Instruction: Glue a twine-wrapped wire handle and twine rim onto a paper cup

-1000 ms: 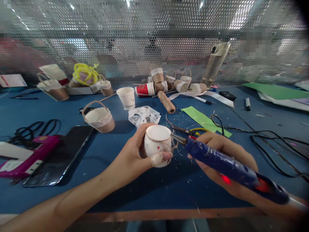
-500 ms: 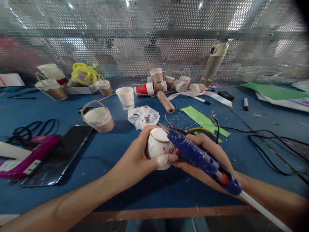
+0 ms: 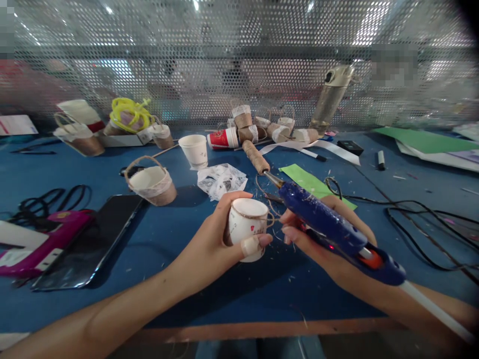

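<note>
My left hand [image 3: 217,234] is wrapped round a small white paper cup [image 3: 251,233] with printed marks, its thumb across the near side. A strand of twine [image 3: 272,218] circles the cup just below its rim. The loose part of that twine reaches the fingertips of my right hand [image 3: 318,247], which are pinched close together. A blue hot glue gun [image 3: 318,212], with a white glue stick in its back end, lies across the same hand. The nozzle points up and left, apart from the cup, and overlaps the end of a twine roll [image 3: 256,157] in view.
Left of the cup are a twine-handled cup basket [image 3: 159,192], a phone [image 3: 93,239] and a magenta power strip [image 3: 67,229]. Crumpled white lace [image 3: 220,179] and a green paper strip [image 3: 303,179] lie beyond. A black cord [image 3: 389,204] trails right. Perforated metal screen [image 3: 209,65] stands behind.
My right hand has drawn away from the cup to the right, carrying the glue gun, and the twine now shows stretched out from the cup's side. My left hand stays nearly still.
</note>
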Demonstrator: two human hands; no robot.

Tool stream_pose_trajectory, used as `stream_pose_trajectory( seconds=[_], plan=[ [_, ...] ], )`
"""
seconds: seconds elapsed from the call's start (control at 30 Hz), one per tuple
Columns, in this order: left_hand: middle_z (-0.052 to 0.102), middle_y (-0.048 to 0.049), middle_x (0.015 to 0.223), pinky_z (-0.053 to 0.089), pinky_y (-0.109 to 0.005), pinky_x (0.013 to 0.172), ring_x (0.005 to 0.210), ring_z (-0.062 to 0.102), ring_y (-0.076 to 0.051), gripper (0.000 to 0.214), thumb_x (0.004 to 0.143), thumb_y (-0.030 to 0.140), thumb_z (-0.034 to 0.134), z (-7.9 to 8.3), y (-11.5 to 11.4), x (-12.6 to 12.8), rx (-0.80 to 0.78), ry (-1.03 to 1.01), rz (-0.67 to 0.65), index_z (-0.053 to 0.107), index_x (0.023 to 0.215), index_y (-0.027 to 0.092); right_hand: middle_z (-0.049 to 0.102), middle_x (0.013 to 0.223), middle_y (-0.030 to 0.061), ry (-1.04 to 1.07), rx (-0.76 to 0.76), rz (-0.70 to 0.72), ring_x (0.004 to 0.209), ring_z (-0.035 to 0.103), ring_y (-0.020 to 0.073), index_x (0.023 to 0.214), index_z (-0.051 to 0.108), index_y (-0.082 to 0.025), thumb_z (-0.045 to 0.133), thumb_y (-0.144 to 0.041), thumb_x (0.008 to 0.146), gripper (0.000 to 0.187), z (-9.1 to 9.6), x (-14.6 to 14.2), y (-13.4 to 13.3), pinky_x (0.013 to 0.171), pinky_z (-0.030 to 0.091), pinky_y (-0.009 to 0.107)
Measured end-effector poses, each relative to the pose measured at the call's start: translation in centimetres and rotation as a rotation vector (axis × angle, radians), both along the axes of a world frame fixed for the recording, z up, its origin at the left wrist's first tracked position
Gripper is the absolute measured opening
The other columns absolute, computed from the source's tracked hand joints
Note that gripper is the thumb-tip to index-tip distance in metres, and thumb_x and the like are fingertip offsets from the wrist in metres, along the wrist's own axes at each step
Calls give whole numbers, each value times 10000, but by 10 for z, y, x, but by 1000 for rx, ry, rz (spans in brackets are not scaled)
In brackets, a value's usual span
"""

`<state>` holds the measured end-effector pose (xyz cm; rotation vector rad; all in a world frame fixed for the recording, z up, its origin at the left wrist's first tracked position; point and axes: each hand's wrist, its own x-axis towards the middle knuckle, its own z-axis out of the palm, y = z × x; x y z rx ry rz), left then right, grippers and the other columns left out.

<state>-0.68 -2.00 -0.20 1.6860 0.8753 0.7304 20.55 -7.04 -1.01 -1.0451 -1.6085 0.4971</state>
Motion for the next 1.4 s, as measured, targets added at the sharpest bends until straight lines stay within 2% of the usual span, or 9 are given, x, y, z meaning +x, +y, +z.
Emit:
stream_pose_trajectory(
  seconds=[0.1,0.27,0.43,0.6,0.73,0.9,1.17,1.4],
  plan=[
    [579,15,1011,523,-216,717,853,587,-138,528,854,375,719,0,0,0,-13,2,-10,395,1261,283,727,899,-31,65,-33,-12,649,672,100,949,624,-248,766,-135,796,238,1,-3,2,623,562,226],
    [588,4,1015,520,-229,706,839,587,-146,521,848,381,722,2,-1,1,3,34,-4,402,1243,268,719,785,-43,66,-59,-81,577,633,93,857,635,-246,788,-149,777,198,5,-6,3,546,522,225],
    [573,-2,1000,502,-244,699,837,565,-159,472,870,420,685,5,-1,0,9,85,-9,417,1225,264,713,816,-43,51,-85,-57,622,647,107,895,626,-259,800,-176,783,223,6,-2,0,618,556,241],
    [600,-14,1003,513,-265,708,838,594,-177,453,874,405,676,5,-2,0,-28,72,-15,420,1219,262,681,772,-27,31,-117,-93,618,639,119,827,642,-240,788,-175,789,165,10,-1,2,589,557,241],
    [602,-11,996,522,-272,718,830,594,-174,447,875,396,677,6,-4,1,-53,61,-16,426,1219,263,670,759,-17,42,-188,-65,598,620,107,803,651,-216,773,-197,805,124,14,-1,3,585,555,229],
    [601,-11,1014,525,-273,746,865,591,-172,433,885,407,667,4,-5,0,-70,24,-22,431,1215,257,661,742,-17,39,-197,-66,594,612,111,778,648,-215,786,-216,793,139,14,-1,3,594,554,239],
    [611,-11,1000,545,-308,768,874,642,-195,452,863,373,701,5,-5,1,-202,-52,-31,430,1210,269,667,741,-19,48,-207,-97,604,633,124,813,638,-222,782,-245,798,146,12,-2,5,588,557,255],
    [626,-8,993,562,-316,746,864,675,-208,451,843,343,724,4,-5,2,-308,-129,-35,448,1193,276,683,807,-30,69,-168,-42,655,636,115,867,636,-241,771,-222,819,144,3,0,5,658,533,265]
  ],
)
